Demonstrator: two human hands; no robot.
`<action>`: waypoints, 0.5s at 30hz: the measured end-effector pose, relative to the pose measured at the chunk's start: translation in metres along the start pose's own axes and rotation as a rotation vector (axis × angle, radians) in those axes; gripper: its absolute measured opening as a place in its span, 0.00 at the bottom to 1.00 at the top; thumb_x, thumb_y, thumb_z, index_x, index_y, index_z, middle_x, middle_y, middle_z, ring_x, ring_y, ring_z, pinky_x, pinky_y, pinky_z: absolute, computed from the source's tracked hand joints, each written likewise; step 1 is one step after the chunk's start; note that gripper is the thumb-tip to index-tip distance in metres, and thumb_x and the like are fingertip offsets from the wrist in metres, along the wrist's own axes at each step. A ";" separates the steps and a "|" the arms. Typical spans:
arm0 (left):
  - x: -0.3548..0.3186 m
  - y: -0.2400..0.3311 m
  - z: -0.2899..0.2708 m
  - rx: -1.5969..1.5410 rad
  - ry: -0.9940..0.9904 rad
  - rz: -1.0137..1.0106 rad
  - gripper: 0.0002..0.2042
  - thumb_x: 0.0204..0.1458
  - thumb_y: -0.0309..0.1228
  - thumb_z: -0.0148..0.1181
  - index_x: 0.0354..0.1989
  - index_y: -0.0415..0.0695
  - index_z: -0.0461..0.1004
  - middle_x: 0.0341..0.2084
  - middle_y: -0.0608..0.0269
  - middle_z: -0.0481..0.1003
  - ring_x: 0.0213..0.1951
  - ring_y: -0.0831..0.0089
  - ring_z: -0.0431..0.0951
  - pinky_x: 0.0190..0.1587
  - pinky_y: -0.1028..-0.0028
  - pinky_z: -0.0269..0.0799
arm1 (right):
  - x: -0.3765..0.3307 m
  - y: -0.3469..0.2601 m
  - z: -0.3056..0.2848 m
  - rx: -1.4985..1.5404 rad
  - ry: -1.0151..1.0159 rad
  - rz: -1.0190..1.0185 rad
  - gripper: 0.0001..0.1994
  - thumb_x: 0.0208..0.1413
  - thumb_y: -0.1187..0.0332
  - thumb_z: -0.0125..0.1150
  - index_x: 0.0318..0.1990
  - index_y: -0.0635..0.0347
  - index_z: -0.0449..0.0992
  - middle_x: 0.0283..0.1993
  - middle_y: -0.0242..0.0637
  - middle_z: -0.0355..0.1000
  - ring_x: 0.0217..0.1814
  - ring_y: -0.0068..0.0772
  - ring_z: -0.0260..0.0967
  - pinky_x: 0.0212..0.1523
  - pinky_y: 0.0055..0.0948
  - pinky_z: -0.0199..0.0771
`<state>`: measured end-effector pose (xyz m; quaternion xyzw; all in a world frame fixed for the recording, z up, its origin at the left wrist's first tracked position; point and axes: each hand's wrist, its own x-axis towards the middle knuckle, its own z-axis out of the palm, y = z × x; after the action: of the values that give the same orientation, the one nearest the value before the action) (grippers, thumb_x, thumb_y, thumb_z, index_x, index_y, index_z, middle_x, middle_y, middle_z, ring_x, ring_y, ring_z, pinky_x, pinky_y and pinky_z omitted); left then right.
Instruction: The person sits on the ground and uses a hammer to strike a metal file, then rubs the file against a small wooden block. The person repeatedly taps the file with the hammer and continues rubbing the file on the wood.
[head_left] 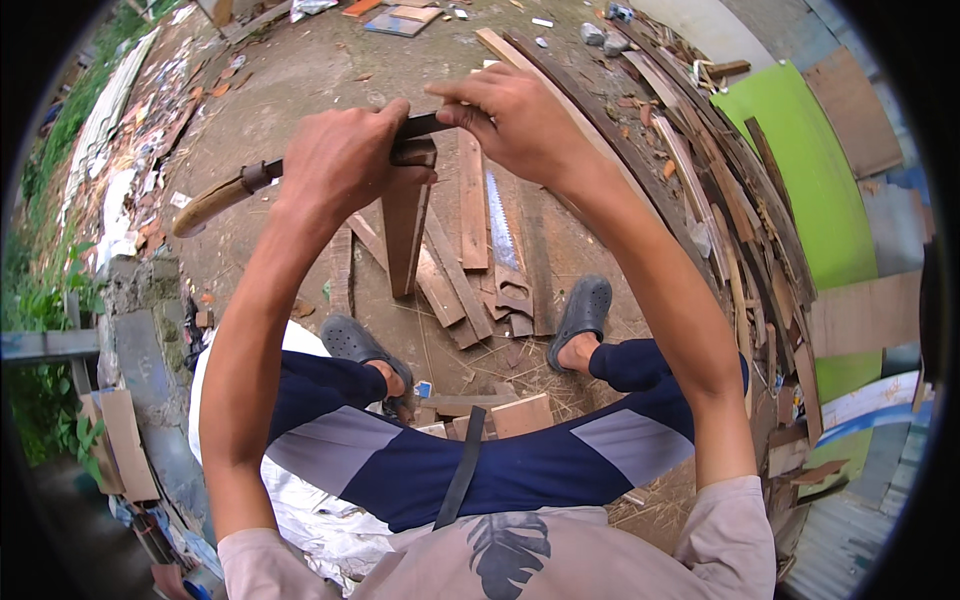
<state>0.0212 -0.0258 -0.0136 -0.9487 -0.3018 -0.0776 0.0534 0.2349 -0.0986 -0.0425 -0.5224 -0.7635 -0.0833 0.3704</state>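
Note:
My left hand (345,160) is closed around a wooden board (402,235), which hangs down below it at a slight tilt. Across the top of that board lies a machete (212,205), its wooden handle pointing left and its dark blade passing behind my left hand. Thumb and fingers of my right hand (520,125) pinch the blade near its right end. Part of the blade is hidden by both hands. A handsaw (513,293) with a wooden handle lies on the ground below, its toothed blade pointing away from me.
Loose planks (474,205) lie around the saw between my feet. Long timber strips (700,170) are piled along the right, beside a green panel (800,165). Wood offcuts (522,414) sit close to me. A concrete block wall (145,340) stands at the left, near white sheeting (320,510).

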 end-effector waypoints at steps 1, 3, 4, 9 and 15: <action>0.009 0.004 -0.001 0.013 -0.022 0.010 0.29 0.43 0.57 0.74 0.43 0.46 0.75 0.27 0.54 0.82 0.33 0.52 0.83 0.35 0.56 0.77 | -0.009 0.008 -0.009 -0.046 0.071 0.007 0.15 0.64 0.60 0.62 0.52 0.57 0.81 0.47 0.43 0.81 0.48 0.49 0.78 0.52 0.43 0.77; 0.024 0.010 -0.001 0.044 -0.065 0.025 0.29 0.43 0.57 0.74 0.42 0.46 0.75 0.27 0.53 0.82 0.33 0.52 0.83 0.35 0.56 0.76 | -0.041 0.037 -0.035 -0.046 0.164 0.247 0.19 0.66 0.54 0.60 0.57 0.56 0.79 0.50 0.44 0.81 0.51 0.45 0.79 0.54 0.41 0.78; 0.030 0.011 0.002 0.043 -0.084 0.026 0.28 0.43 0.57 0.74 0.40 0.46 0.75 0.27 0.54 0.82 0.34 0.52 0.83 0.36 0.56 0.76 | -0.061 0.048 -0.044 0.002 0.186 0.415 0.19 0.66 0.55 0.60 0.57 0.56 0.79 0.50 0.44 0.81 0.52 0.44 0.79 0.54 0.40 0.78; 0.067 0.042 0.014 0.085 -0.141 0.103 0.28 0.42 0.56 0.75 0.38 0.45 0.76 0.26 0.56 0.81 0.32 0.55 0.83 0.37 0.57 0.76 | -0.202 0.126 -0.063 -0.027 0.086 1.002 0.21 0.63 0.56 0.62 0.55 0.61 0.80 0.51 0.48 0.81 0.53 0.42 0.80 0.55 0.38 0.77; 0.115 0.110 0.036 0.106 -0.291 0.166 0.30 0.41 0.57 0.76 0.41 0.45 0.77 0.24 0.58 0.80 0.29 0.60 0.82 0.35 0.59 0.76 | -0.436 0.195 -0.028 -0.144 -0.240 1.573 0.21 0.56 0.59 0.65 0.53 0.61 0.81 0.52 0.53 0.80 0.56 0.48 0.78 0.59 0.39 0.73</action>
<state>0.1825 -0.0450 -0.0340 -0.9675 -0.2304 0.0811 0.0651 0.4945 -0.3486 -0.3579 -0.9359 -0.1986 0.2100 0.2015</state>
